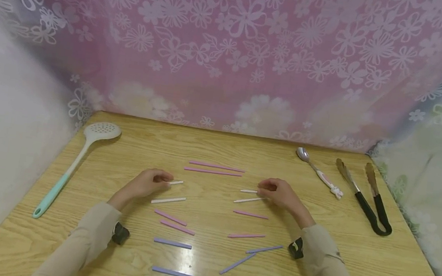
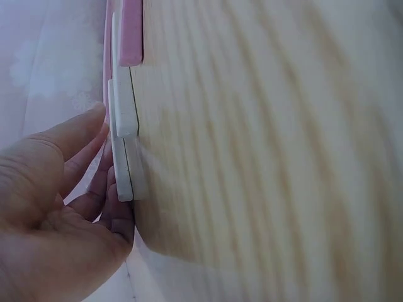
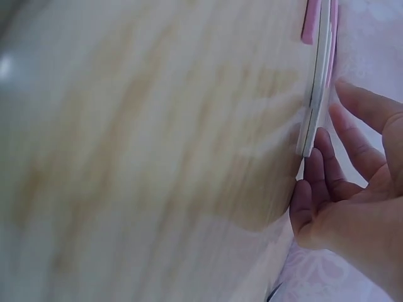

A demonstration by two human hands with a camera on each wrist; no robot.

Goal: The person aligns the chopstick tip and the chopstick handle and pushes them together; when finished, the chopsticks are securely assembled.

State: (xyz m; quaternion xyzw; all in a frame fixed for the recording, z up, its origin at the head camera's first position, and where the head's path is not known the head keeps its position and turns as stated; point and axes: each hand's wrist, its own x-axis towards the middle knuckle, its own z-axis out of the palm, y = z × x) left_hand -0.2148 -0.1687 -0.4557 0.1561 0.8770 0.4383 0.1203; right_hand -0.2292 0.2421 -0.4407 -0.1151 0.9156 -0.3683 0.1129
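Note:
In the head view my left hand [image 1: 150, 182] is at the left end of a thin white stick [image 1: 177, 182], its fingers covering that end. A second white stick [image 1: 168, 200] lies just nearer to me. The left wrist view has the thumb and loosely bent fingers beside the ends of the white sticks [image 2: 123, 170], with the thumb apart from the fingers. My right hand [image 1: 281, 195] is at the right ends of two more white sticks, one farther [image 1: 247, 191] and one nearer [image 1: 248, 200]. Its fingers bend loosely near the stick ends [image 3: 309, 135] in the right wrist view.
Two long pink sticks [image 1: 213, 172] lie beyond the hands. Shorter pink sticks [image 1: 250, 214] and purple sticks [image 1: 172, 273] lie nearer me. A slotted skimmer [image 1: 102, 130] is on the left; a spoon [image 1: 316, 170] and black-handled tongs [image 1: 369, 209] are on the right. A flowered cloth [image 1: 235, 57] hangs behind.

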